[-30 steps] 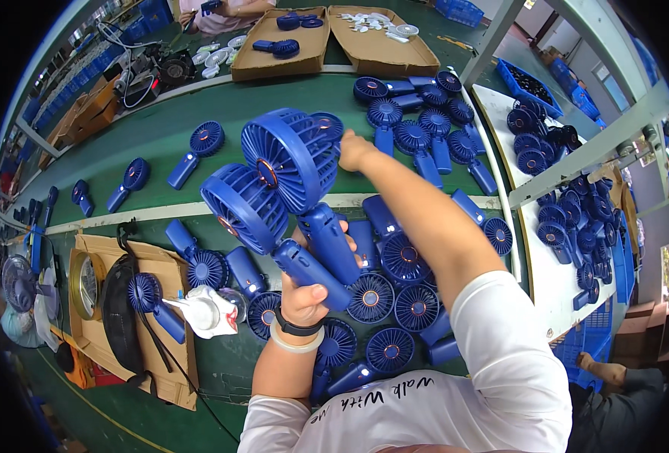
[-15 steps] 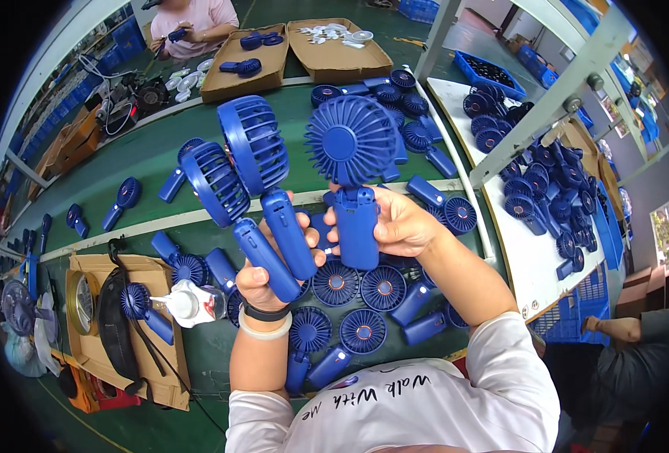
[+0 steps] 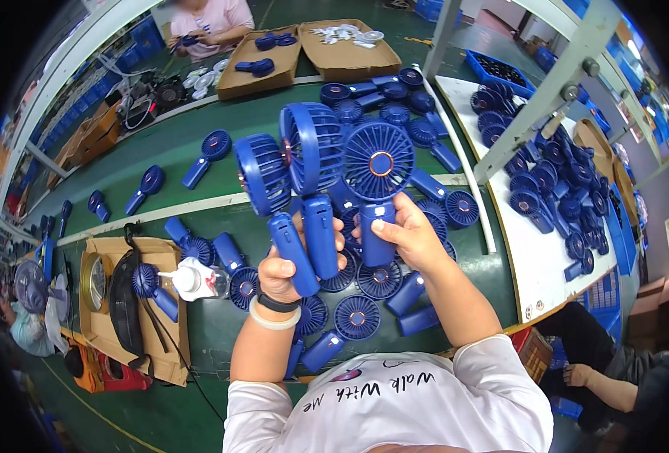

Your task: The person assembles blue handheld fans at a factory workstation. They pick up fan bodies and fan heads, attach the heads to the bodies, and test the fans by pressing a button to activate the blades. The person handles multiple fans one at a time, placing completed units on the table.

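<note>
Two blue handheld fans (image 3: pixel 310 151) stand side by side in my left hand (image 3: pixel 280 273), its fingers wrapped round their handles. Their round cages are turned partly sideways. Another blue handheld fan (image 3: pixel 380 164) is upright in my right hand (image 3: pixel 417 240), with my thumb on the handle near the cage. Its face with the copper-coloured centre ring is toward me. Beneath my hands, more blue fans (image 3: pixel 358 317) lie on the green table (image 3: pixel 221 340); my hands hide some of them. A white-capped bottle (image 3: pixel 189 279) stands left of my left wrist.
A cardboard tray (image 3: pixel 176 351) holds a black pouch and a round tin at left. Two open boxes (image 3: pixel 315 72) with parts stand at the back. Fans are heaped on the white side table (image 3: pixel 493 219), beyond a metal post (image 3: pixel 546 98). One person sits opposite, another at right.
My right hand has turned its fan, so the ringed face shows instead of the other side. Both hands appear slightly further right and closer together as the view shifts.
</note>
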Motion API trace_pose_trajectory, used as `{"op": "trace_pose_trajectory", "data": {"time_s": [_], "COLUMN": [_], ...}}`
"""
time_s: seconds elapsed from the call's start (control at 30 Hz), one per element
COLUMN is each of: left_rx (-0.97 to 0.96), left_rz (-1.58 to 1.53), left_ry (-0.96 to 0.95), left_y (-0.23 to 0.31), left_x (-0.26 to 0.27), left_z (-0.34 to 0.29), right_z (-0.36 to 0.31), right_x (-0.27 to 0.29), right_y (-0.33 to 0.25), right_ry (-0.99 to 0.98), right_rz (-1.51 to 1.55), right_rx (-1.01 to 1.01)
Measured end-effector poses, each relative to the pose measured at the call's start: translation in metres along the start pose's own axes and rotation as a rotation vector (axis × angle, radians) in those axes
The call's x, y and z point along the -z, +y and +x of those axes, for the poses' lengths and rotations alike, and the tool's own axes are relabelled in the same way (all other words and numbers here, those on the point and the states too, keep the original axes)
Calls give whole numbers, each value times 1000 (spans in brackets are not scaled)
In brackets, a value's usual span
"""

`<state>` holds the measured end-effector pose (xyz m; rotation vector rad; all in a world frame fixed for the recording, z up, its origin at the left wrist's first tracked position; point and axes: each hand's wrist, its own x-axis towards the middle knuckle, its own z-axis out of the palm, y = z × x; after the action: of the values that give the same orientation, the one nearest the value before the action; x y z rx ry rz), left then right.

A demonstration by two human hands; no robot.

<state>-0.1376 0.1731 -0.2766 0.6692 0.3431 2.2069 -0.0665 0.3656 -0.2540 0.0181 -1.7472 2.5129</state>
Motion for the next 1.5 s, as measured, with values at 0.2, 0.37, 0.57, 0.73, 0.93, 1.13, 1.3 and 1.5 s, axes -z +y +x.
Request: {"op": "trace_pose_trajectory", "data": {"time_s": [0.2,0.37,0.57,0.73,0.93,1.13,1.3,1.5], "left_rx": [59,118,125,120,119,169,271,285], "left_rz": [193,6,-224,0,155,340,376,624], "left_ry": [62,-7,-77,54,8,53,66,190], "left_y": [-14,-29,-46,-45,-46,-42,-42,-40], "left_x": [-11,-12,-5,-13,-18,-14,-4,-5], "left_z": [-2,1,0,-1,1,-1,4,13], "right_z": [-9,-17,-22,-22,-16,-13,-13,-13], "right_x": [14,29,35,38,39,32,44,25], "right_y": [0,-1,2,6,9,20,26,13], "right_ry": [100,91,103,32,42,96,144,-22], "right_rz": [26,-14,-53,28,35,256,138,390], "right_rx": [114,56,119,82,69,20,17,60]}}
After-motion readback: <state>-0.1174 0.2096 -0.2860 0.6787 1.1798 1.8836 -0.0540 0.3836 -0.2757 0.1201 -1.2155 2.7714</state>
